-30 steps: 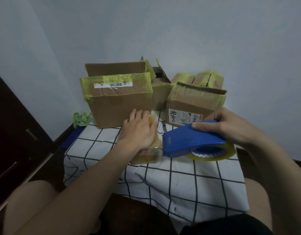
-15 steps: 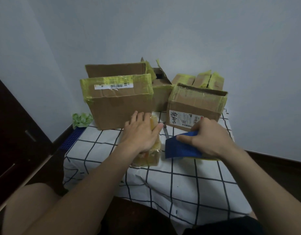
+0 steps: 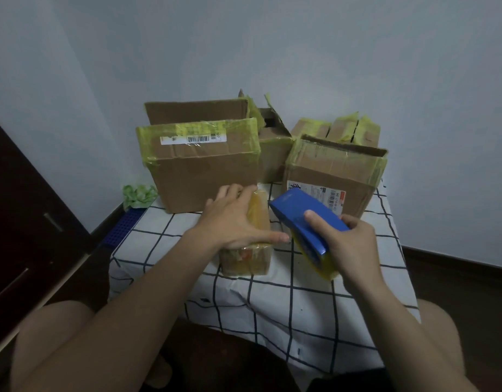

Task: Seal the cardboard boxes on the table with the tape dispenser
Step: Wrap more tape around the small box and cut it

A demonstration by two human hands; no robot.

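Note:
A small cardboard box [image 3: 248,260] wrapped in yellowish tape lies at the middle of the checked tablecloth. My left hand [image 3: 234,222] lies flat on top of it, fingers spread and thumb out to the right. Just right of the box, my right hand [image 3: 347,241] grips the blue tape dispenser [image 3: 302,217], which is tilted with its front end up and toward the far side. The yellow tape roll [image 3: 321,264] shows below the blue cover. The dispenser is close beside the small box; whether they touch cannot be told.
A big open box [image 3: 204,171] with a barcode label stands behind at the left, a second open box [image 3: 333,176] at the right, and smaller taped boxes [image 3: 340,130] at the back by the wall. Green crumpled stuff [image 3: 138,195] lies off the table's left. A dark cabinet [image 3: 23,222] stands at the left.
My right hand has turned the dispenser from lying level beside the box to a tilted pose, nose raised, and brought it nearer me. My left hand has stayed pressed on the small box.

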